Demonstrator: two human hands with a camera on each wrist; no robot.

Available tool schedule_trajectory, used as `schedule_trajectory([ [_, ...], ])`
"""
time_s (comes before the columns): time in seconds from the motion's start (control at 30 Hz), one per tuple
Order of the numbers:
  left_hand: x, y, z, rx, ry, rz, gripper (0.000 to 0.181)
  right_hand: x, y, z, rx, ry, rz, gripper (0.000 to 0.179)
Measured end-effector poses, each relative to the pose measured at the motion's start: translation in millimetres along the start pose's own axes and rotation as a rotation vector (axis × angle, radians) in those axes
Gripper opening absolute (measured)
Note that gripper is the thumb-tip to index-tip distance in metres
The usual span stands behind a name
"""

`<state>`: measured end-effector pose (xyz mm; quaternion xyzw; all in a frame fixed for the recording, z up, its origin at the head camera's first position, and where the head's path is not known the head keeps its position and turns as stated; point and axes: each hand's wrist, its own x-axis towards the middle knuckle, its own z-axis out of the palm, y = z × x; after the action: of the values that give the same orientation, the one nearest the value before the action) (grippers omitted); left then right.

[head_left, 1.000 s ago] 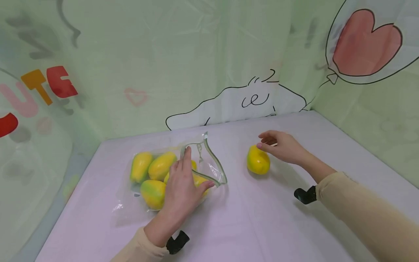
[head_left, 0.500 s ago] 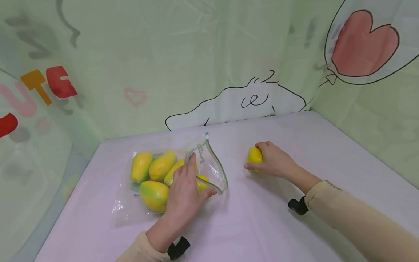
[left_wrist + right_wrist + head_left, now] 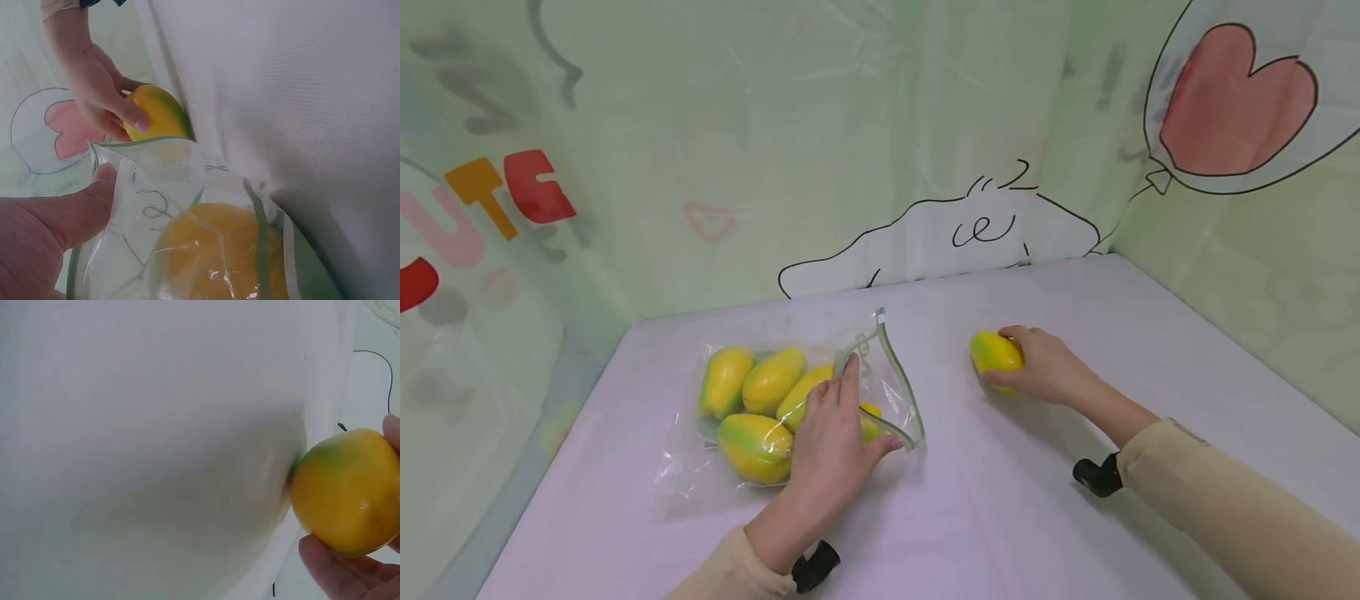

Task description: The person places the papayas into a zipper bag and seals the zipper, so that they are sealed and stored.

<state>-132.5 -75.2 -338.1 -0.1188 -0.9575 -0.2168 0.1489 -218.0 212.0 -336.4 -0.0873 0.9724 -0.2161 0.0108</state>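
Observation:
On the table's right half my right hand grips a yellow-green mango, thumb on one side and fingers on the other. The right wrist view shows this mango close up, at or just above the cloth. A clear zip bag lies to the left with several mangoes inside. My left hand rests on the bag near its parted mouth, fingers stretched out and thumb spread along the green zip edge. In the left wrist view the thumb touches the film beside the opening.
A pale lilac cloth covers the table. Behind it and at both sides hang light green printed curtains. Black wrist cameras jut out under both forearms.
My right hand has come down onto the single mango, taken hold of it and turned it slightly. My left hand has shifted a little to the right with the bag's mouth.

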Motion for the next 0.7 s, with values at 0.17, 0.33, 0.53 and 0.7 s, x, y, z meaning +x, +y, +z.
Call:
schedule_trajectory([
  [0.17, 1.8, 1.8, 1.2, 0.003, -0.005, 0.004, 0.111, -7.0, 2.9, -7.6, 0.071, 0.036, -0.017, 0.080],
  [0.33, 2.3, 3.0, 0.9, -0.003, 0.001, 0.018, 0.110, -14.8, -4.1, -18.7, 0.169, 0.037, -0.033, 0.081],
  [0.53, 2.2, 7.1, -1.4, -0.025, 0.022, 0.047, 0.111, -24.5, -12.0, -26.1, 0.194, 0.040, -0.072, 0.076],
  [0.7, 1.7, 9.1, -0.6, -0.021, 0.022, 0.050, 0.111, -30.3, -15.9, -26.1, 0.218, 0.034, -0.100, 0.071],
])
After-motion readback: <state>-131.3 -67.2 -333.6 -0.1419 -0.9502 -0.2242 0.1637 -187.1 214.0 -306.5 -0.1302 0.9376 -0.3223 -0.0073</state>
